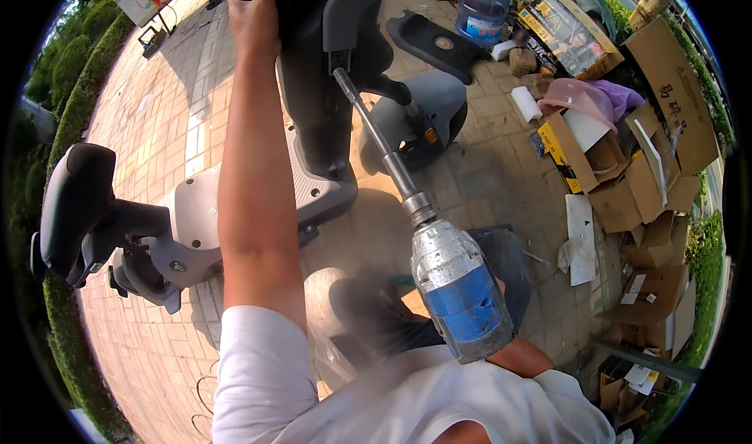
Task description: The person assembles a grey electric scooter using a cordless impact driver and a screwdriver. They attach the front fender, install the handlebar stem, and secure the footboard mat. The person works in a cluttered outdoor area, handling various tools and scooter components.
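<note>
My left arm reaches up to a grey and black seated machine, like an exercise bike or scooter, with its saddle (74, 201) at the left and grey body (196, 213). My left hand (256, 17) is closed round the black upper part beside the dark column (313, 111); its fingertips are hidden. A blue and silver impact wrench (466, 299) carries a long extension bar (380, 142), whose tip meets the lower end of a grey curved arm (337, 32). My right hand (500, 286) is closed on the wrench's handle, mostly hidden behind its body.
At the right lie opened cardboard boxes (634, 201), a pink basin (576, 95) and a large water bottle (484, 9). A black flat cover (439, 43) and a grey rounded housing (427, 119) rest on the brick paving beyond the wrench. A hedge (78, 60) lines the left.
</note>
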`<state>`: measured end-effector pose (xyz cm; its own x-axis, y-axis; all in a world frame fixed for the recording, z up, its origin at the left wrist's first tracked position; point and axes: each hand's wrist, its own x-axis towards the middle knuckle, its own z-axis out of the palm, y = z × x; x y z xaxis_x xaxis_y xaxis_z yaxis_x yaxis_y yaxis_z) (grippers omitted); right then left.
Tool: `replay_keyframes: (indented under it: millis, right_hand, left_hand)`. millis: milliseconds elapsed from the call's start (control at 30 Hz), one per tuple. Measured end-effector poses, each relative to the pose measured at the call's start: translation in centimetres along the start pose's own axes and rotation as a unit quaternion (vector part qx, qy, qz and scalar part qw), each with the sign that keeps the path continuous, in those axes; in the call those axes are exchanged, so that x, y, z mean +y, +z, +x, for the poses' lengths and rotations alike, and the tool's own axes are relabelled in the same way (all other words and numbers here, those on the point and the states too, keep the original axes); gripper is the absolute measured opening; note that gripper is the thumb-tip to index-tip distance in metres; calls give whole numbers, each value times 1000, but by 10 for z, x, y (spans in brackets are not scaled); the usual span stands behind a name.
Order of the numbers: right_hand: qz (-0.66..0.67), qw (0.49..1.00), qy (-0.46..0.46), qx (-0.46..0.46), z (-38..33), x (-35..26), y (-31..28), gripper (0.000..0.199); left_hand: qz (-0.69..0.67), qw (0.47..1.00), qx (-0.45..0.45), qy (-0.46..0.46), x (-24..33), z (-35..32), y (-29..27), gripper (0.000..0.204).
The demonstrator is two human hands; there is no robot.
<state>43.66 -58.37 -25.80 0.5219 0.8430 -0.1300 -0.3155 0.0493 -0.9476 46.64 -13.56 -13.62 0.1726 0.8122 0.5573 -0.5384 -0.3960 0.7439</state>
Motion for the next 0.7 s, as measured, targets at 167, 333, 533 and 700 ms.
replay_keyframes:
  millis: [167,333,533,700]
  right_hand:
    - [125,990,26,-56,7,5,-5,40]
    - [454,881,112,-70,21,5,0,39]
    - [-85,996,-21,-26,16,12,-6,41]
    - [-343,917,-201,9,26,-16,5,21]
  left_hand:
    - [-17,1000,-24,-1,-1,2,-4,36]
    - [-23,999,-27,9,-3,2,-5,36]
    - [-22,999,-23,0,-2,0,-3,36]
    - [-20,1000,-17,0,-3,2,-6,38]
